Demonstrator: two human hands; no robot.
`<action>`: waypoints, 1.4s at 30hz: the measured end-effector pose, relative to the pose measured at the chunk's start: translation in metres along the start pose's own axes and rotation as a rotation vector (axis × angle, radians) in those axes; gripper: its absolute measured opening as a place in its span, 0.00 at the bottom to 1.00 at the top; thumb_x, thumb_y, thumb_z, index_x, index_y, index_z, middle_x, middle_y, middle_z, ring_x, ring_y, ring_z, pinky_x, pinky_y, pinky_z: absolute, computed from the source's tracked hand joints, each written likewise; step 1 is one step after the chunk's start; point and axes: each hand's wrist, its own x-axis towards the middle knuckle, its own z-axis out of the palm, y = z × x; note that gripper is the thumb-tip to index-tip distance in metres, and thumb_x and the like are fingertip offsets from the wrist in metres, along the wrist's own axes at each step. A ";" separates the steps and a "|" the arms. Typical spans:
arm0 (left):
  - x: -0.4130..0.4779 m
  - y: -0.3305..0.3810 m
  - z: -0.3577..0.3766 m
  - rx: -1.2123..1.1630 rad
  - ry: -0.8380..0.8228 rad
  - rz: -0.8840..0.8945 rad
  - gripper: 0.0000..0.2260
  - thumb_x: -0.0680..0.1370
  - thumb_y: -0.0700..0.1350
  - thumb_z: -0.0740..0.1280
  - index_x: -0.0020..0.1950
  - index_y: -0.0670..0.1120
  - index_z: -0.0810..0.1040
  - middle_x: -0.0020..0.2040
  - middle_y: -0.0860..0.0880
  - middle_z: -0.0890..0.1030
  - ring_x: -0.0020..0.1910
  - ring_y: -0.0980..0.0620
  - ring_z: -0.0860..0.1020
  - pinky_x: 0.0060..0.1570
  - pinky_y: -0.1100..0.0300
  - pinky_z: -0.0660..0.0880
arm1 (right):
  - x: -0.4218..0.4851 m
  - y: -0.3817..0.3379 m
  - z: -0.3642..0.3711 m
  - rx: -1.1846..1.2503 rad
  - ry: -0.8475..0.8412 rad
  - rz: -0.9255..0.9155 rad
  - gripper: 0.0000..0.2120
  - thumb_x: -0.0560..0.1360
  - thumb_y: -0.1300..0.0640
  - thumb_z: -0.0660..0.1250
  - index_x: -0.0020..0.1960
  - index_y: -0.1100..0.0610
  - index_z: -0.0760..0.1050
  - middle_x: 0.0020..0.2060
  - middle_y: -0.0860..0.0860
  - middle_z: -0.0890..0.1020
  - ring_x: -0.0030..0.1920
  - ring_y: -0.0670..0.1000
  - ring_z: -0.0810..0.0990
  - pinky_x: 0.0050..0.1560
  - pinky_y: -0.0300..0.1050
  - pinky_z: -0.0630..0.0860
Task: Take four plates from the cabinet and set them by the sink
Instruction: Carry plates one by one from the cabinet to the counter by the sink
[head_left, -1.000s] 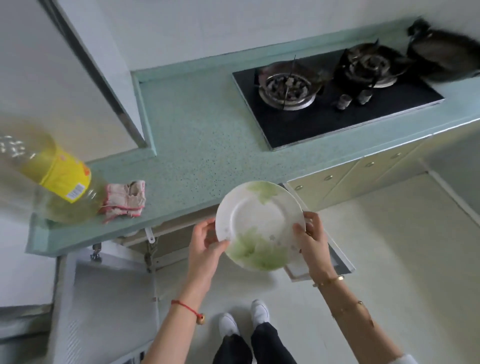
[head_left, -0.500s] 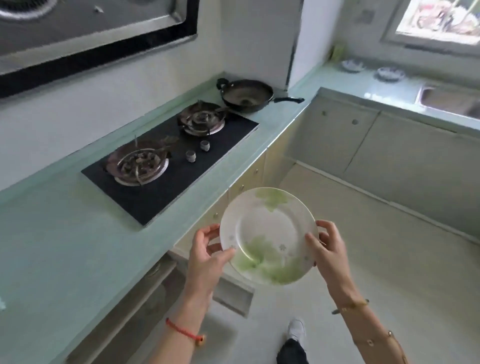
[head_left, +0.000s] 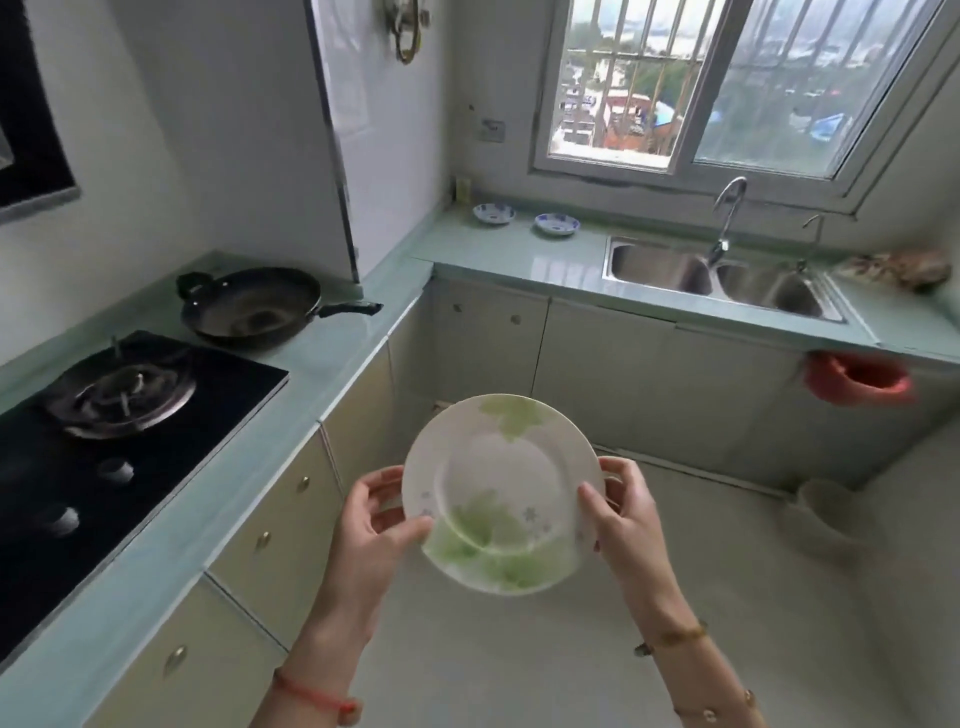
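Both hands, the left hand (head_left: 371, 519) and right hand (head_left: 626, 512), grip opposite edges of one plate (head_left: 501, 493) carried in mid-air, well short of the sink (head_left: 717, 275), beside which the desk (head_left: 519, 249) already holds two small dishes (head_left: 524, 218), so most plates seem left to fetch.

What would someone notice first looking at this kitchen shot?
A white plate with green leaves, held at its rim by the left hand and right hand, fills the centre. Behind, a steel double sink sits under the window; a black wok rests on the left counter.
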 end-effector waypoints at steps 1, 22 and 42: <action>0.015 0.004 0.010 0.000 -0.007 -0.002 0.27 0.63 0.37 0.73 0.61 0.49 0.76 0.57 0.47 0.83 0.57 0.44 0.82 0.61 0.44 0.78 | 0.017 0.001 -0.003 0.002 0.008 0.002 0.16 0.68 0.51 0.63 0.55 0.51 0.72 0.45 0.57 0.83 0.39 0.50 0.78 0.33 0.41 0.70; 0.459 0.114 0.180 0.101 -0.128 0.087 0.25 0.72 0.26 0.69 0.64 0.46 0.74 0.57 0.47 0.83 0.58 0.52 0.80 0.52 0.59 0.75 | 0.466 -0.054 0.043 0.060 0.079 0.053 0.09 0.69 0.53 0.65 0.49 0.43 0.72 0.42 0.55 0.83 0.40 0.56 0.81 0.35 0.48 0.76; 0.846 0.143 0.315 0.116 0.299 -0.018 0.24 0.69 0.25 0.70 0.63 0.40 0.75 0.56 0.42 0.81 0.49 0.48 0.78 0.49 0.55 0.76 | 0.925 -0.064 0.135 -0.257 -0.179 0.068 0.13 0.76 0.58 0.64 0.59 0.54 0.70 0.39 0.49 0.79 0.39 0.49 0.78 0.39 0.44 0.74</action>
